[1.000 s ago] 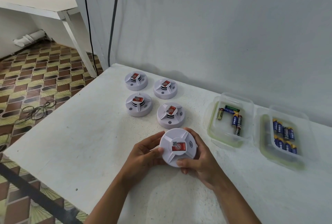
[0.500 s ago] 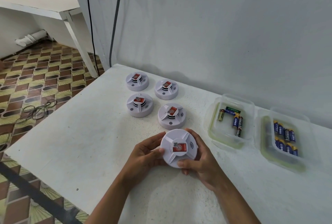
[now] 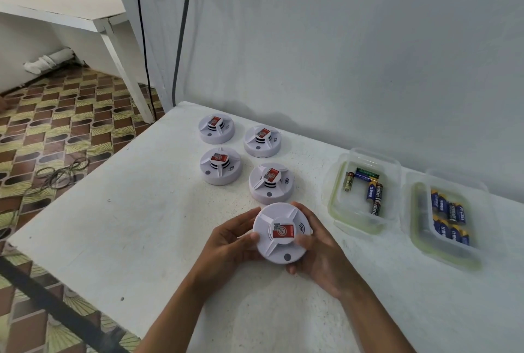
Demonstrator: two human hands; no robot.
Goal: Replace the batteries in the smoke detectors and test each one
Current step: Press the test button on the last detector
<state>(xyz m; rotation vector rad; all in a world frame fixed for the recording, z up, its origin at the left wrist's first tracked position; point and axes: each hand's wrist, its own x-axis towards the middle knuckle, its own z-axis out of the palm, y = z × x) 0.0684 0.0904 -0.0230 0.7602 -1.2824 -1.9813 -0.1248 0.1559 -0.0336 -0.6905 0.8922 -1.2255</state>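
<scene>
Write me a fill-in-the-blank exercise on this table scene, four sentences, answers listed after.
1. The left hand and right hand together hold ____ round white smoke detector.
2. ____ more round white detectors sit on the white table beyond it.
3. The loose, mixed batteries lie in the clear plastic container nearer the ____.
4. The neatly rowed blue batteries lie in the ____ clear container.

Answers: one; four; detectors; right-hand
</scene>
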